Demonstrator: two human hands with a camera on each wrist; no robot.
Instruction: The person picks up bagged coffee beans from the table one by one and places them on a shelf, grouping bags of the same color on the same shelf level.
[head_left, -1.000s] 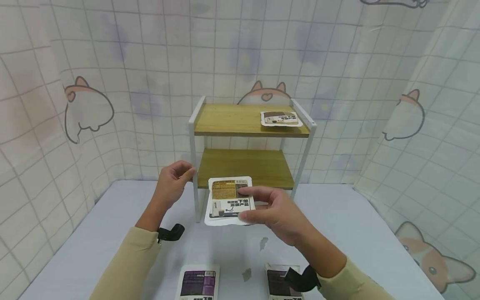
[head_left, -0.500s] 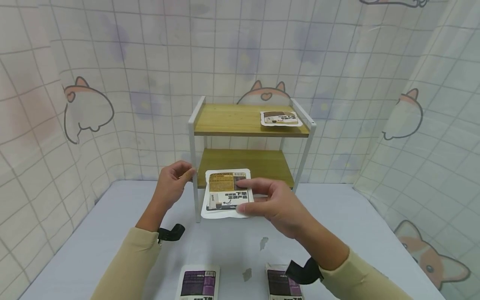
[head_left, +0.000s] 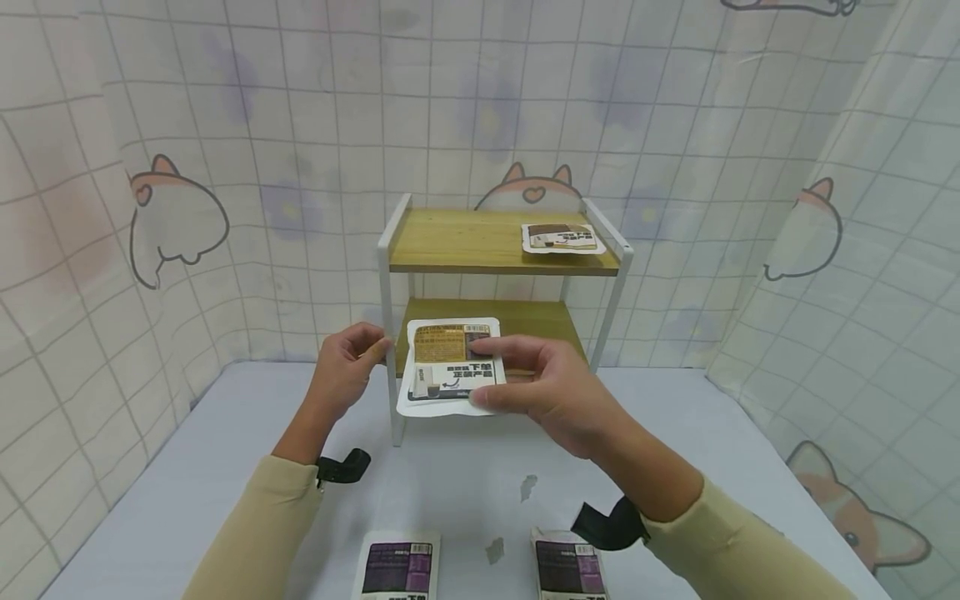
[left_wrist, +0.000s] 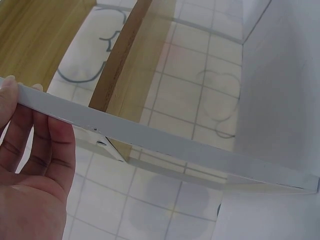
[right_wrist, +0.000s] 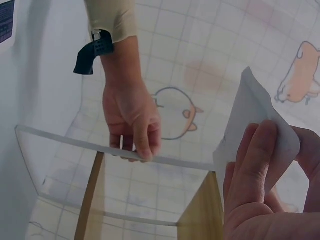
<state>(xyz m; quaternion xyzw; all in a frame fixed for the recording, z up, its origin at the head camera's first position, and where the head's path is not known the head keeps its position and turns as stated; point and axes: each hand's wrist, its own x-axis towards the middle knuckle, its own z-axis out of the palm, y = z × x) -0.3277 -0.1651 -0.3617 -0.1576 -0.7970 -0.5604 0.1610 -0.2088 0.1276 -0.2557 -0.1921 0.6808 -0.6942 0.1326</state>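
Note:
My right hand pinches a flat white packet by its right edge, thumb on the printed face and several fingers behind. The packet has a yellow-brown and white label and is held tilted in front of the lower shelf. In the right wrist view its plain white back shows. My left hand grips the white front left post of a small two-tier shelf rack, thumb and fingertips around the metal. A similar packet lies at the right of the upper wooden board.
Two purple-labelled packets, one on the left and one on the right, lie on the white table near its front edge, partly cut off. A grid-patterned curtain with cartoon animals surrounds the table on three sides.
My right hand has raised the packet and moved it slightly forward, so it now overlaps the lower shelf. My left hand has stayed on the rack's post.

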